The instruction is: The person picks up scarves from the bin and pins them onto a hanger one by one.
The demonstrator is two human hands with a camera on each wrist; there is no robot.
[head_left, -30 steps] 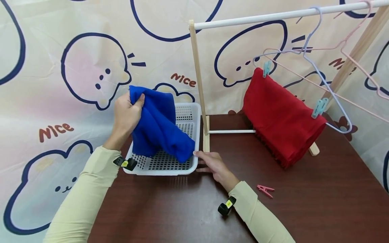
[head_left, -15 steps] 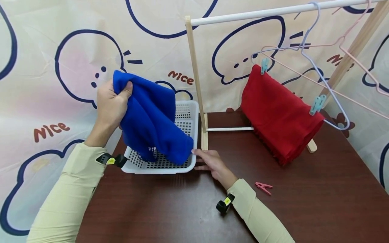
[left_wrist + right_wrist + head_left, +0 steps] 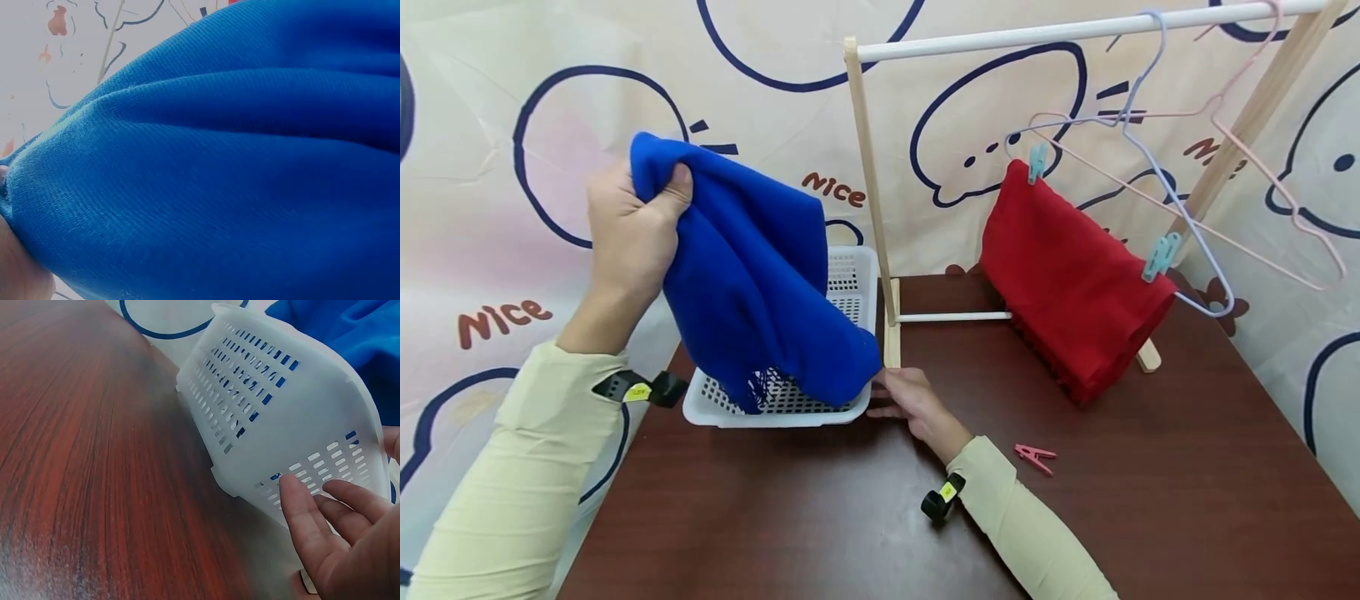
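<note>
1. Blue cloth (image 3: pixel 752 275): over white basket (image 3: pixel 805 419), top end up L of it; long axis diag., upper L to lower R in head view.
2. Top corner pts up/L; folded lower end pts down/R, by basket's front R corner. Fringe hangs down over front part of basket floor. Can't tell if cloth rests on floor.
3. L hand (image 3: pixel 632 225): clamped on cloth's top corner, thumb on near side, other fingers mostly hidden.
4. R hand (image 3: pixel 917 400): fingers apart, approx. straight, at basket's outer wall; thumb at rim, nr cloth's lower end.
5. Pink clothespin (image 3: pixel 1036 457) on table (image 3: pixel 820 517), R of R hand.
6. Red cloth (image 3: pixel 1071 287) hangs well R, w/ 2 teal clips (image 3: pixel 1162 257).
</note>
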